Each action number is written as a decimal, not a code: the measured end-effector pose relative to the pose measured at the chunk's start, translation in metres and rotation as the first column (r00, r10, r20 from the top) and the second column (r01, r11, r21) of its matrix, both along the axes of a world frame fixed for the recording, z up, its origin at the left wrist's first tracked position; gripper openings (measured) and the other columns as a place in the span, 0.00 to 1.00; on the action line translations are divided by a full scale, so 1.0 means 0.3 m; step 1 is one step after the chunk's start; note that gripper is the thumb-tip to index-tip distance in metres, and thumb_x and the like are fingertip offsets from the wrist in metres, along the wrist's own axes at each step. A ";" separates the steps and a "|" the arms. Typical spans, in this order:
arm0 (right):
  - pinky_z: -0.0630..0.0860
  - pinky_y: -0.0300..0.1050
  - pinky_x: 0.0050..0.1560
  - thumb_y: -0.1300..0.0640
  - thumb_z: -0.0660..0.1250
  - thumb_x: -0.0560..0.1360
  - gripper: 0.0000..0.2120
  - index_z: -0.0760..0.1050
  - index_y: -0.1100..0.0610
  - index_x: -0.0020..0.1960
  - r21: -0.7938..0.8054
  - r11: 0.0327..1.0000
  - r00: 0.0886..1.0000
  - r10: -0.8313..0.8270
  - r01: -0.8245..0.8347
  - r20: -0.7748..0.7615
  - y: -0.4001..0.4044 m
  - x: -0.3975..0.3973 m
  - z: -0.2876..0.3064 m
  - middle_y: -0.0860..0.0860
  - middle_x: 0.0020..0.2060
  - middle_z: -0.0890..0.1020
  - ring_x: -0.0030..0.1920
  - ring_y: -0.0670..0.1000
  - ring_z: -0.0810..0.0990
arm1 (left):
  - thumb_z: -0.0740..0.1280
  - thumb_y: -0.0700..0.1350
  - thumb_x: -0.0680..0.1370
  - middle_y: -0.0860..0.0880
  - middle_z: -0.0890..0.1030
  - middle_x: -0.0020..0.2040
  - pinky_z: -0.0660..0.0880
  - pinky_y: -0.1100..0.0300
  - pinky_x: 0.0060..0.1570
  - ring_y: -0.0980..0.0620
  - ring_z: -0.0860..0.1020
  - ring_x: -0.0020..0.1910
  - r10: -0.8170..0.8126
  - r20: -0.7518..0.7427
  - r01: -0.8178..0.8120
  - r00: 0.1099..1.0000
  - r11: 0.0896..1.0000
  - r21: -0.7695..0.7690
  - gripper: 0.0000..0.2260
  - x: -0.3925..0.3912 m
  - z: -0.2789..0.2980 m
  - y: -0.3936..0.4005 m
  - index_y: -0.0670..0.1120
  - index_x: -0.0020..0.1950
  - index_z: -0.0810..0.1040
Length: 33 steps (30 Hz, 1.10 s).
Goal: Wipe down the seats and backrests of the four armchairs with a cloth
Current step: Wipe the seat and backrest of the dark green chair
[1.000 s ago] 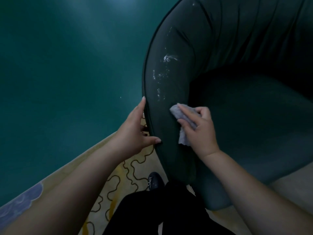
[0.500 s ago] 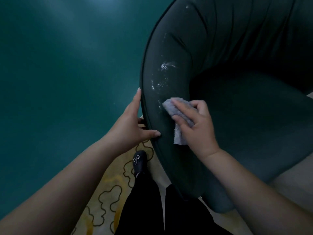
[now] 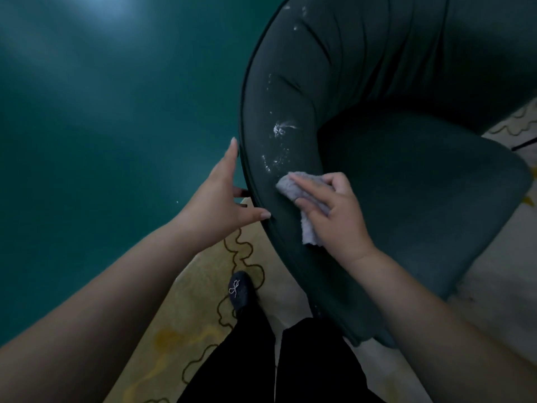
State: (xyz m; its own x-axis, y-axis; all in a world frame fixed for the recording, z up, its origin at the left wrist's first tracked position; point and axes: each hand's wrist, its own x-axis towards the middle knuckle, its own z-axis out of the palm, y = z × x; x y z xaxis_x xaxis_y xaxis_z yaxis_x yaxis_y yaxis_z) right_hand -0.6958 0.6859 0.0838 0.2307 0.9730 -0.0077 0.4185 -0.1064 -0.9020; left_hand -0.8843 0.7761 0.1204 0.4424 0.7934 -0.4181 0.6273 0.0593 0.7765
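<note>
still no legible writing, right hand (image 3: 340,219) clutching cloth (image 3: 302,190) on armchair (image 3: 406,175), left hand (image 3: 218,199) splayed.

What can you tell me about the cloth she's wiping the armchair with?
The cloth is small, pale grey and soft-looking, like microfibre, and crumpled. The right hand holds it flat against the inner side of the dark green armchair, just below a patch of white specks. Fingers lie across it, and a loose end hangs down beneath the palm. The left hand does not touch it.
</note>
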 end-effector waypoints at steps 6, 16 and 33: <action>0.67 0.26 0.57 0.57 0.68 0.75 0.21 0.73 0.39 0.64 0.012 0.997 0.996 -0.079 0.080 -0.027 -0.008 -0.068 0.019 0.44 0.50 0.69 0.54 0.37 0.71 | 0.80 0.48 0.65 0.59 0.56 0.77 0.77 0.58 0.58 0.55 0.76 0.61 -0.108 -0.025 0.108 0.994 0.994 0.030 0.57 -0.002 0.005 0.033 0.57 0.78 0.40; 0.67 0.26 0.59 0.60 0.69 0.75 0.21 0.73 0.42 0.64 0.031 0.984 0.984 -0.178 0.178 0.009 0.037 -0.118 0.023 0.51 0.51 0.70 0.54 0.41 0.72 | 0.80 0.47 0.65 0.58 0.59 0.76 0.73 0.52 0.63 0.52 0.75 0.64 -0.147 -0.008 0.147 0.989 0.988 0.038 0.56 -0.005 -0.009 0.067 0.57 0.78 0.40; 0.66 0.26 0.57 0.60 0.69 0.75 0.21 0.73 0.42 0.63 0.040 0.983 0.983 -0.181 0.181 0.008 0.148 -0.067 0.015 0.47 0.49 0.68 0.52 0.35 0.69 | 0.80 0.48 0.64 0.55 0.59 0.76 0.72 0.52 0.65 0.51 0.73 0.66 -0.147 -0.044 0.148 0.988 0.989 0.021 0.58 0.016 -0.011 0.109 0.55 0.78 0.38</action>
State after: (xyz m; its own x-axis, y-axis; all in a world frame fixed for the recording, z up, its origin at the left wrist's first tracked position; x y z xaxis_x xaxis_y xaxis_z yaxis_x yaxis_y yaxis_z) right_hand -0.7159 0.7302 0.0883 0.4029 0.9147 0.0327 0.4061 -0.1466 -0.9020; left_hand -0.8796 0.8087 0.1171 0.5376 0.7307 -0.4208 0.6603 -0.0544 0.7491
